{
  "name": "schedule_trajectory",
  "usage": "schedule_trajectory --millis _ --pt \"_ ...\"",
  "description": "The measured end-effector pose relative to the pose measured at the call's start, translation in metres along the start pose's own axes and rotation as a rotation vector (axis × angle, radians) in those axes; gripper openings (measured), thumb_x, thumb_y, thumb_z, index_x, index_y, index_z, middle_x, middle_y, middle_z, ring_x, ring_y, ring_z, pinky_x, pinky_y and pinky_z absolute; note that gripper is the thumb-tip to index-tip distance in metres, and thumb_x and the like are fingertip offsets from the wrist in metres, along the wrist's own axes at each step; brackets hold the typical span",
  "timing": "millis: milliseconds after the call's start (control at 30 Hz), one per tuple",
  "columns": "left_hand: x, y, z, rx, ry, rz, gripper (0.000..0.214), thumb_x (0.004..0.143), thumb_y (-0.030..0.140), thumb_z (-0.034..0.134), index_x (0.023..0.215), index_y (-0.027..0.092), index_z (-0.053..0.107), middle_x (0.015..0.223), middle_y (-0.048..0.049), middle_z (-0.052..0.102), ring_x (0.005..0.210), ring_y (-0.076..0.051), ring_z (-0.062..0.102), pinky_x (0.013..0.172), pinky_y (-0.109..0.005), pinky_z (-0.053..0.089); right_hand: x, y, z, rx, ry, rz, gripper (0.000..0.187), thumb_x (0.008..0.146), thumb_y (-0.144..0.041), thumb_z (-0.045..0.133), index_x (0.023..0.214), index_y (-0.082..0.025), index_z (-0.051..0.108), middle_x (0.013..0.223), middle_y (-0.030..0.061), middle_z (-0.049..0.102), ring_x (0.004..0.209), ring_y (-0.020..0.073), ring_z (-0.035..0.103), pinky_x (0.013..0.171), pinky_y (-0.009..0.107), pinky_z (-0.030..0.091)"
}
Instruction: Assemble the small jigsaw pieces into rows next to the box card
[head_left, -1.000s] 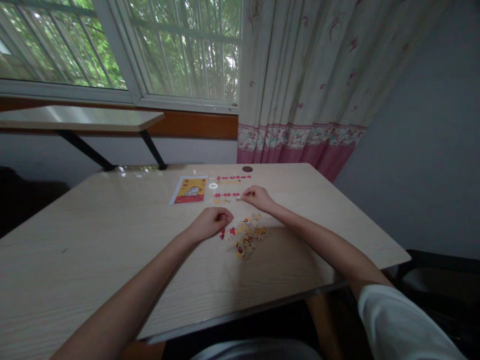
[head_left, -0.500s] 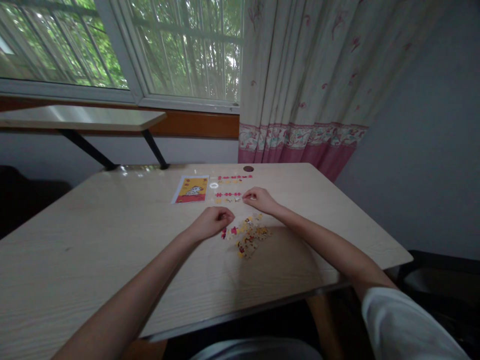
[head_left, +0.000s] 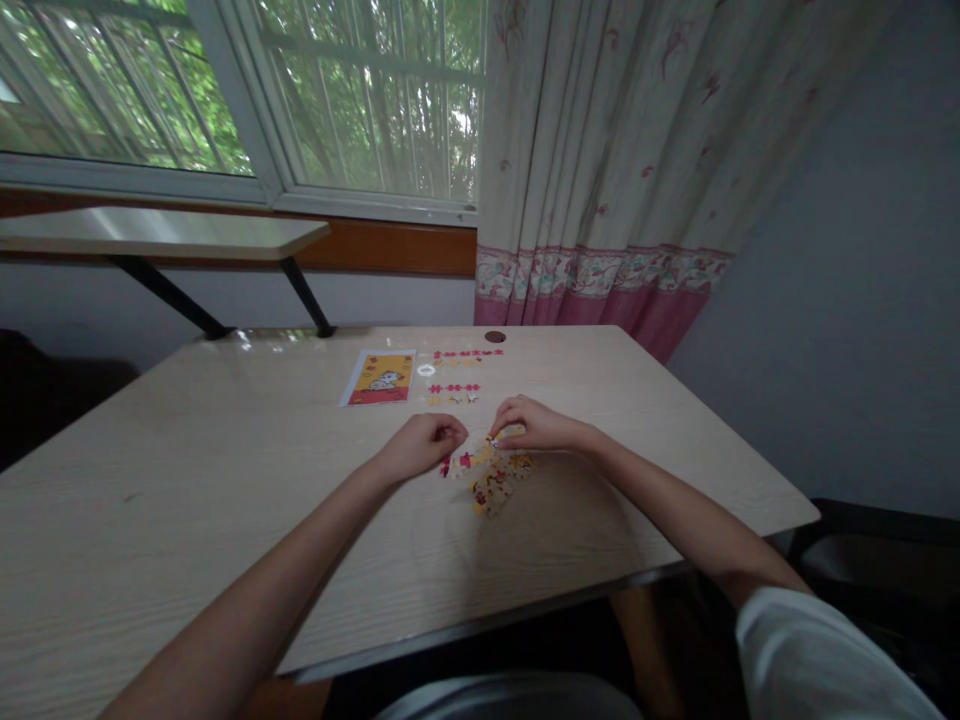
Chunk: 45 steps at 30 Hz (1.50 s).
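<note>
Under my fingertips, right hand is pinching into the loose pile; left hand curling shut, contents unclear; two rows done, most pieces waiting.

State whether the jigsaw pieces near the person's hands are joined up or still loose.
Loose: the jigsaw pieces lie in a jumbled heap at odd angles between the left hand and right hand. Farther back, short rows look joined.

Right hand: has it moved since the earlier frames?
Yes. The right hand has drawn back toward the person, away from the short row of joined pieces near the reference picture, and now sits over the loose puzzle pile.
</note>
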<state>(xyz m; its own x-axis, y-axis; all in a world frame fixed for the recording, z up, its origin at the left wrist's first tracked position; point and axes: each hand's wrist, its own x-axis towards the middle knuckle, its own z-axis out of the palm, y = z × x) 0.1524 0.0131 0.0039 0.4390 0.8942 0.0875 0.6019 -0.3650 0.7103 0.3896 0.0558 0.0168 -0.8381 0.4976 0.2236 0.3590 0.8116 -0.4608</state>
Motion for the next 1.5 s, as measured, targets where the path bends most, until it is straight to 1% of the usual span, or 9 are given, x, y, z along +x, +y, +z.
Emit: schedule_trajectory --millis 267,467,600,867,967,1067,1167,1333,1500 --pt "-0.002 0.007 0.005 0.029 -0.023 0.029 0.025 0.079 0.031 0.050 0.084 0.013 0.066 0.068 -0.0031 0.062 0.058 -0.012 0.052 0.055 -0.021 0.037 0.001 -0.003 0.004 -0.004 0.001 -0.011 0.014 0.076 -0.027 0.063 0.085 -0.018 0.068 0.086 0.0038 0.062 0.086 0.0140 0.054 0.085 0.029 0.036" --pt "-0.003 0.021 0.013 0.120 0.055 0.098 0.022 0.077 0.032 0.054 0.084 0.016 0.068 0.074 -0.0041 0.062 0.066 -0.013 0.053 0.060 -0.022 0.039 0.003 -0.007 0.008 0.013 0.031 0.010 0.011 0.075 -0.027 0.064 0.081 -0.018 0.066 0.085 0.0031 0.062 0.086 0.0137 0.054 0.085 0.028 0.036" --pt "-0.002 0.022 0.014 0.109 0.085 0.090 0.019 0.076 0.029 0.055 0.082 0.016 0.068 0.073 -0.0041 0.062 0.068 -0.014 0.054 0.061 -0.023 0.040 0.004 -0.010 0.007 0.003 0.046 0.010 0.010 0.075 -0.026 0.064 0.080 -0.017 0.065 0.084 0.0027 0.063 0.085 0.0134 0.054 0.084 0.028 0.036" --pt "0.000 0.015 0.016 -0.175 0.053 -0.090 0.022 0.071 0.032 0.057 0.078 0.013 0.067 0.057 -0.0001 0.058 0.045 -0.009 0.045 0.043 -0.020 0.034 0.002 -0.010 0.009 -0.089 0.134 -0.039 0.015 0.079 -0.032 0.059 0.079 -0.018 0.065 0.082 0.0029 0.064 0.083 0.0139 0.055 0.081 0.028 0.035" --pt "0.001 0.014 0.017 -0.325 0.094 -0.177 0.023 0.070 0.032 0.057 0.079 0.012 0.065 0.050 0.0025 0.053 0.037 -0.007 0.039 0.037 -0.019 0.030 0.002 -0.010 0.010 -0.141 0.218 -0.044 0.019 0.081 -0.036 0.056 0.079 -0.019 0.064 0.081 0.0024 0.065 0.082 0.0139 0.055 0.079 0.028 0.034" --pt "0.003 0.019 0.016 -0.447 0.190 -0.225 0.023 0.066 0.031 0.059 0.073 0.010 0.064 0.049 0.0017 0.054 0.038 -0.006 0.037 0.037 -0.019 0.028 0.001 -0.011 0.008 -0.219 0.317 -0.051 0.023 0.083 -0.038 0.052 0.079 -0.019 0.065 0.078 0.0031 0.065 0.080 0.0142 0.054 0.077 0.029 0.033" --pt "0.003 0.025 0.015 -0.578 0.250 -0.264 0.022 0.061 0.030 0.062 0.068 0.010 0.063 0.052 -0.0004 0.056 0.041 -0.006 0.039 0.039 -0.019 0.028 -0.001 -0.014 0.005 -0.304 0.340 -0.096 0.024 0.084 -0.038 0.050 0.081 -0.019 0.065 0.077 0.0042 0.065 0.076 0.0147 0.054 0.075 0.030 0.032" --pt "0.001 0.031 0.014 -0.687 0.236 -0.321 0.020 0.058 0.029 0.064 0.067 0.010 0.063 0.050 0.0006 0.055 0.039 -0.005 0.035 0.037 -0.019 0.025 -0.003 -0.013 0.006 -0.406 0.374 -0.145 0.024 0.086 -0.036 0.047 0.086 -0.021 0.065 0.079 0.0043 0.065 0.077 0.0154 0.052 0.076 0.031 0.030" --pt "0.002 0.028 0.013 -0.677 0.215 -0.272 0.022 0.060 0.031 0.066 0.068 0.011 0.065 0.057 -0.0016 0.061 0.045 -0.007 0.043 0.041 -0.020 0.031 -0.004 -0.013 0.006 -0.457 0.358 -0.154 0.024 0.088 -0.034 0.044 0.087 -0.022 0.064 0.082 0.0039 0.065 0.077 0.0154 0.051 0.076 0.032 0.030"
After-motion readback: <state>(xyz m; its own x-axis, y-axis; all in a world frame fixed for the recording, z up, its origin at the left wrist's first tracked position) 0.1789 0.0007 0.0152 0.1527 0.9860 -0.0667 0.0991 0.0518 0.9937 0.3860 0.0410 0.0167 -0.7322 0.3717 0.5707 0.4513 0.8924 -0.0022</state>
